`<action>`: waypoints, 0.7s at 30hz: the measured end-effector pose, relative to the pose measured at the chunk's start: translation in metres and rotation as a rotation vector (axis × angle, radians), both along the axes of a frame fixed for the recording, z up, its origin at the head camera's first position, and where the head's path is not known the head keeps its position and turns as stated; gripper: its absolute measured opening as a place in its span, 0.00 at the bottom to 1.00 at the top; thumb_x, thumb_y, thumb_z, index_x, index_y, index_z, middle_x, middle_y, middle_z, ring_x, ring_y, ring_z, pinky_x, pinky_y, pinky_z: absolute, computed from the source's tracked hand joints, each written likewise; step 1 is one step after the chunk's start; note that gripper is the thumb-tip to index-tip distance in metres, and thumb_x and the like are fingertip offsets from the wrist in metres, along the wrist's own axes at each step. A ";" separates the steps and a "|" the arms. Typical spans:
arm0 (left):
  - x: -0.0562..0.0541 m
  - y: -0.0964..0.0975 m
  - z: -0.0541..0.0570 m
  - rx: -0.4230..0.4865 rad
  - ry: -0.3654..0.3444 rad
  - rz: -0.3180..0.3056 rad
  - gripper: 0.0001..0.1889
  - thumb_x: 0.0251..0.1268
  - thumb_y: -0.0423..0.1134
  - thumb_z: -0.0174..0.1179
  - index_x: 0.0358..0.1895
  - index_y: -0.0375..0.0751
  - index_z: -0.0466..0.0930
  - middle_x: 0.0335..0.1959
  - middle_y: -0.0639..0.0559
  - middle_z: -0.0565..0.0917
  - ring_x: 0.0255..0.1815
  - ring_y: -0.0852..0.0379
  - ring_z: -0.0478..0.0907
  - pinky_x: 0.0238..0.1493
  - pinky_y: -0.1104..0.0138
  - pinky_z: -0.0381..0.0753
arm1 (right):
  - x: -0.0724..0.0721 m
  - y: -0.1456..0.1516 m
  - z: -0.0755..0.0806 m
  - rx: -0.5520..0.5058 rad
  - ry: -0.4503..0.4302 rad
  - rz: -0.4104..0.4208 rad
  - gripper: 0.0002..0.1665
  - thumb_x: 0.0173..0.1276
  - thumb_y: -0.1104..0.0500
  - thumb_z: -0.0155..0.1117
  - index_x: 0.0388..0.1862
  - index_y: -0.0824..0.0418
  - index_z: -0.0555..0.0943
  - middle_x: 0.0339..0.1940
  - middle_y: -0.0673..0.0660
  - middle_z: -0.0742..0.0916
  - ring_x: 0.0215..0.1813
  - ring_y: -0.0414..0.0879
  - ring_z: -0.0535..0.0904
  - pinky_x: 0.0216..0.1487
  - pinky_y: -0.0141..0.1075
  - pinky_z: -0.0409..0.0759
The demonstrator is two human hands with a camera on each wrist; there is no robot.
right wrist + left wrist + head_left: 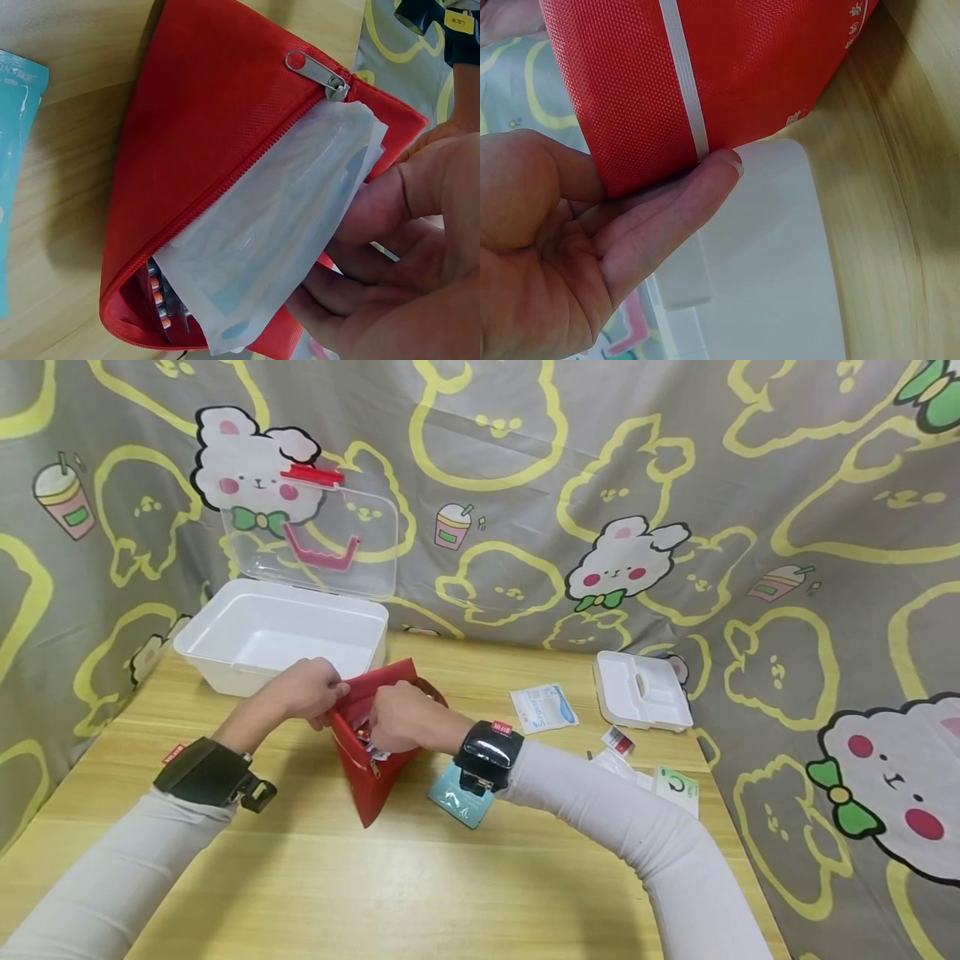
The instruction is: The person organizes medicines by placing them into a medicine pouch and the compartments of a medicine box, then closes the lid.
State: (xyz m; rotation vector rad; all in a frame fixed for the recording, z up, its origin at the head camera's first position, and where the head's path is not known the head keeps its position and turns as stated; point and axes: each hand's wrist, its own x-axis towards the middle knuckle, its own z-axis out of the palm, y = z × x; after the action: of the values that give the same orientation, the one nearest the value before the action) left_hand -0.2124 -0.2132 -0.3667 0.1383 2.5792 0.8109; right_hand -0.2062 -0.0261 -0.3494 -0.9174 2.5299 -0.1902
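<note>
A red zip pouch [369,795] is held above the table with its zip open. My left hand [309,688] pinches the pouch's upper edge between thumb and fingers, as the left wrist view shows on the red fabric [630,112]. At the pouch's mouth, my right hand [405,717] grips a white translucent packet [270,217], which sticks partly out of the opening. Beside the packet, a blister strip with orange pills [157,296] shows inside. A metal zip pull [313,71] hangs at one end of the zip. The rest of the pouch's contents is hidden.
A white box [213,664] with its clear lid [315,527] raised stands at the back left. A teal packet [457,797] lies under my right wrist. Farther right are a surgical packet [545,707], a white tray [643,689], a small dark-and-red packet [618,741] and a green-and-white packet [677,789].
</note>
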 end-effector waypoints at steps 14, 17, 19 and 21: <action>0.001 -0.001 0.001 0.006 -0.003 -0.002 0.17 0.79 0.33 0.48 0.51 0.18 0.79 0.29 0.39 0.86 0.25 0.52 0.87 0.32 0.60 0.90 | -0.008 0.012 0.010 -0.158 -0.011 -0.083 0.14 0.66 0.57 0.68 0.49 0.54 0.90 0.36 0.46 0.89 0.43 0.42 0.80 0.42 0.28 0.81; 0.001 -0.001 0.001 0.007 0.000 -0.006 0.17 0.79 0.34 0.48 0.51 0.18 0.79 0.29 0.39 0.86 0.24 0.53 0.86 0.32 0.60 0.90 | -0.011 0.019 0.015 -0.179 -0.011 -0.112 0.14 0.67 0.59 0.66 0.50 0.55 0.90 0.40 0.48 0.89 0.45 0.43 0.79 0.42 0.28 0.81; 0.001 -0.001 0.000 0.006 -0.002 -0.008 0.18 0.80 0.34 0.48 0.52 0.17 0.78 0.30 0.39 0.86 0.24 0.52 0.87 0.32 0.60 0.90 | -0.014 0.026 0.019 -0.191 -0.006 -0.140 0.16 0.68 0.61 0.63 0.51 0.55 0.89 0.43 0.50 0.88 0.47 0.45 0.79 0.41 0.29 0.82; 0.002 -0.002 0.000 0.004 -0.004 -0.009 0.18 0.80 0.34 0.48 0.53 0.17 0.78 0.30 0.39 0.87 0.26 0.51 0.87 0.32 0.60 0.90 | -0.018 0.033 0.023 -0.202 0.024 -0.156 0.18 0.69 0.62 0.59 0.53 0.55 0.88 0.48 0.51 0.89 0.50 0.45 0.79 0.44 0.30 0.82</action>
State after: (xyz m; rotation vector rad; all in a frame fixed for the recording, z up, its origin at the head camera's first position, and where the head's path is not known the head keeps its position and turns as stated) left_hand -0.2109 -0.2152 -0.3664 0.1491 2.5715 0.8128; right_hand -0.2239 0.0068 -0.3267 -0.7977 2.6407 -0.4932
